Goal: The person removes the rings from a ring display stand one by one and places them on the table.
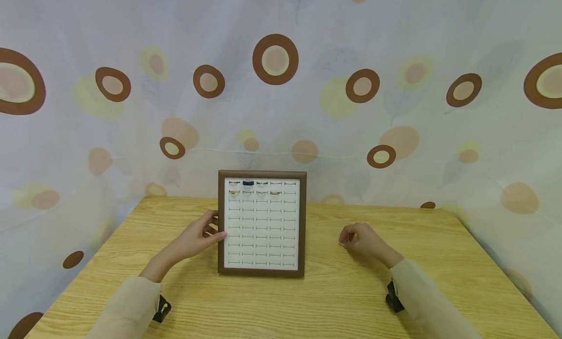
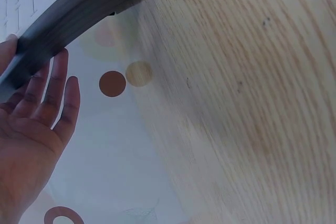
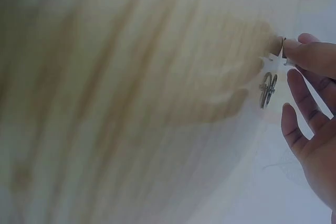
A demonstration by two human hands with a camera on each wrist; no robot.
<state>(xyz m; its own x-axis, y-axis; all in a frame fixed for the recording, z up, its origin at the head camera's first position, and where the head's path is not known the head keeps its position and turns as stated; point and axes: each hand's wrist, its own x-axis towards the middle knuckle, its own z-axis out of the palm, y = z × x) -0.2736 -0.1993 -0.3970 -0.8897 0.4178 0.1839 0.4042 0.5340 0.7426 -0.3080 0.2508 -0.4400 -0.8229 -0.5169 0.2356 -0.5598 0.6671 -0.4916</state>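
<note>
A brown-framed ring display board point(image 1: 264, 222) stands upright on the table, its white face lined with rows of slots. Several rings, one of them a dark band point(image 1: 248, 183), sit in the top two rows. My left hand point(image 1: 195, 239) holds the board's left edge, thumb on the front and fingers behind; the left wrist view shows the frame point(image 2: 71, 19) from the side. To the right of the board, low over the table, my right hand point(image 1: 362, 241) pinches a small ring point(image 3: 283, 45) between thumb and forefinger. An openwork metal ring point(image 3: 268, 90) is just below those fingertips.
The wooden table point(image 1: 333, 300) runs back to a pale curtain point(image 1: 307, 109) patterned with brown and yellow circles. Black wrist mounts point(image 1: 394, 297) hang under both cuffs.
</note>
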